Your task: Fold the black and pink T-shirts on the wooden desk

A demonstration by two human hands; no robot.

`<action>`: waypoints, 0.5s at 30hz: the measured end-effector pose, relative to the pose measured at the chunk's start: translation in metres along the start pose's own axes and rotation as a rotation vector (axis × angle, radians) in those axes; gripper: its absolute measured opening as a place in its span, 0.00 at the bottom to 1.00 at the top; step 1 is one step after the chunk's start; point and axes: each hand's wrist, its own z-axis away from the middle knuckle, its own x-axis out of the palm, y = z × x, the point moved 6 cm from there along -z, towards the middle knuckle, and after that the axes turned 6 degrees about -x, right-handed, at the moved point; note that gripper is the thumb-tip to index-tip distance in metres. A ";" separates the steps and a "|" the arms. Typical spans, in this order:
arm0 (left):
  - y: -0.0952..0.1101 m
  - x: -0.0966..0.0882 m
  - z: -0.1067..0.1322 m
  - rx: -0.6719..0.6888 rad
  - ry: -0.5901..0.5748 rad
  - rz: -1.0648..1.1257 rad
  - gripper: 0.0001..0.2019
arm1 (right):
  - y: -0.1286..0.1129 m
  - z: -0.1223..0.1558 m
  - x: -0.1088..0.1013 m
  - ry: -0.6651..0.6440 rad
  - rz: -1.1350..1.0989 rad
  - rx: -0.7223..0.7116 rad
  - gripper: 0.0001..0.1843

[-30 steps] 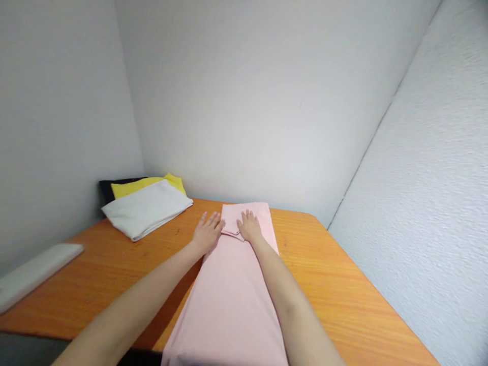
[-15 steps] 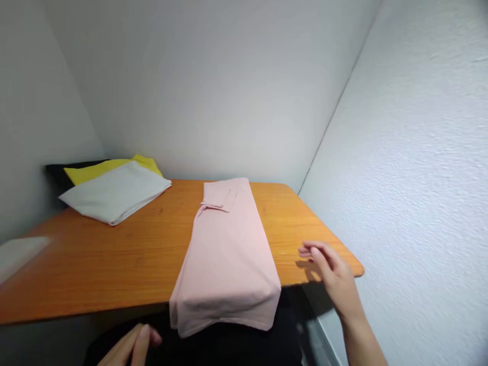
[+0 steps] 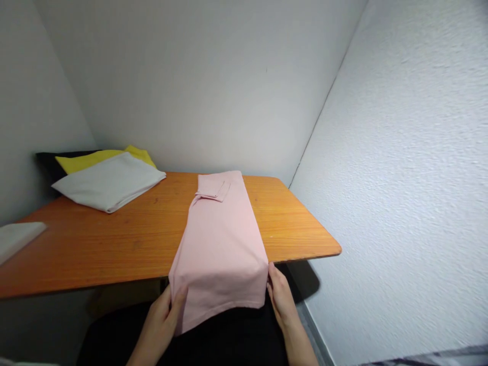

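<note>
Across table [image 3: 95, 244], pink garment [image 3: 221, 239] lengthwise, hem nearest

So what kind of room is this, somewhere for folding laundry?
Probably a small folding corner: a wooden table sits against bare white walls, a stack of folded cloths lies at its back, and both hands, left and right, hold a pink garment's hanging end.

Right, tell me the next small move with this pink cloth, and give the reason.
Probably lift the hanging end and fold it up onto the table. The pink cloth lies in a long narrow strip on the orange table, its near end drooping over the front edge. The left hand and right hand each hold a bottom corner of that end, well placed to carry it forward evenly.
</note>
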 end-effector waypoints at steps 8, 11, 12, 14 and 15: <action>-0.021 -0.001 0.017 -0.223 -0.015 0.287 0.28 | 0.000 0.021 0.018 -0.200 -0.485 0.256 0.25; -0.028 0.003 0.025 -0.261 -0.178 0.301 0.29 | 0.005 0.031 0.022 -0.316 -0.425 0.297 0.29; -0.030 0.004 0.028 -0.272 -0.218 0.306 0.29 | 0.007 0.035 0.023 -0.377 -0.383 0.317 0.30; -0.032 0.006 0.032 -0.290 -0.281 0.310 0.31 | 0.014 0.042 0.023 -0.482 -0.299 0.346 0.32; -0.032 0.007 0.033 -0.291 -0.302 0.304 0.31 | 0.017 0.044 0.022 -0.515 -0.266 0.356 0.32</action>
